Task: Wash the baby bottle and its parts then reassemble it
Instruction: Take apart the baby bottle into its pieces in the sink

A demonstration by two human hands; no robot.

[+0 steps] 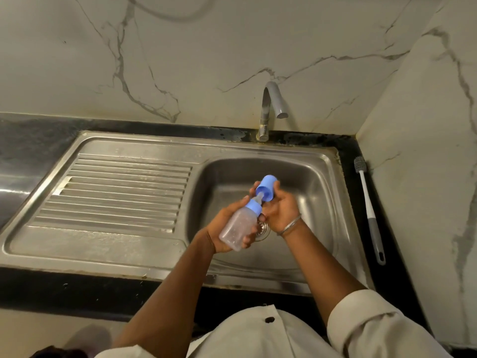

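Bottle (238,227) in left hand (222,228) – right hand (280,208) grips cap (268,188); brush (369,208) beside sink (296,164).

One baby bottle (238,227) shows, with one blue collar (254,205) and one teat (260,195) on it, and one blue cap (268,187) just off the teat. Two hands are in view, the left hand (222,231) and the right hand (281,205), and one thin bangle (290,226) sits on the right wrist. Around them are one steel sink (320,177) with one ribbed drainboard (118,192) and one drain (262,228), one tap (269,109), and one bottle brush (369,208) on the dark desk (361,151).
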